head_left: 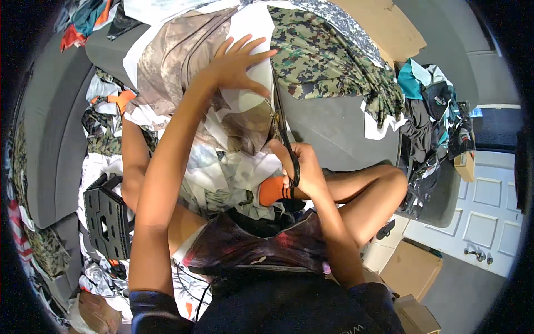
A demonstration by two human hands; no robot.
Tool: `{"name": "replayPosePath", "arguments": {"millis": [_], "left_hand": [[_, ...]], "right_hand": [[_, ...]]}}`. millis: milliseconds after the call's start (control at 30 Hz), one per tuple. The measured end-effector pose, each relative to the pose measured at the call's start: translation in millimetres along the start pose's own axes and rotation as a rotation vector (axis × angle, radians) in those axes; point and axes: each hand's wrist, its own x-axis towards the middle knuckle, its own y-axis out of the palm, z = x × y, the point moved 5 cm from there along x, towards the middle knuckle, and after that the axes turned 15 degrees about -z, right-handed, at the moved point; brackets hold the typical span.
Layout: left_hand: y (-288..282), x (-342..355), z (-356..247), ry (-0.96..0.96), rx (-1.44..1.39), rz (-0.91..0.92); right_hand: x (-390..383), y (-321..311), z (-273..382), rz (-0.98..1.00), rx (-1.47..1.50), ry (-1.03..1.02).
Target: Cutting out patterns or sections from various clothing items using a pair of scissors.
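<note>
My left hand lies with its fingers spread over a white sheet and a brown mottled fabric. My right hand grips the dark handle of a pair of long scissors. The blades point away from me, along the right edge of the white and brown layers, near my left thumb. Whether they are parted is hard to see. Just right of the blades a green camouflage fabric is spread over the grey couch seat.
Crumpled pale scraps lie between my legs, beside an orange sock. A black plastic step stool stands at left. Piled clothes and plastic bags sit at right, near cardboard boxes and a white door.
</note>
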Motion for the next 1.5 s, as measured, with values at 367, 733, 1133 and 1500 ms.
{"name": "replayPosePath", "arguments": {"millis": [367,733,1133,1500], "left_hand": [[-4,-4,-5,-0.057,0.031,0.109],[30,-24,-184,-0.073,-0.099,-0.059],[17,78,-16,-0.224,-0.201,-0.200],[-45,-21,126,-0.506,0.394,-0.118]], "right_hand": [[-4,-21,-1,0.126,0.096,-0.008],[9,-141,-42,-0.292,0.207,0.012],[25,-164,-73,-0.543,0.542,-0.022],[23,-158,-79,-0.535,0.511,0.025]]}}
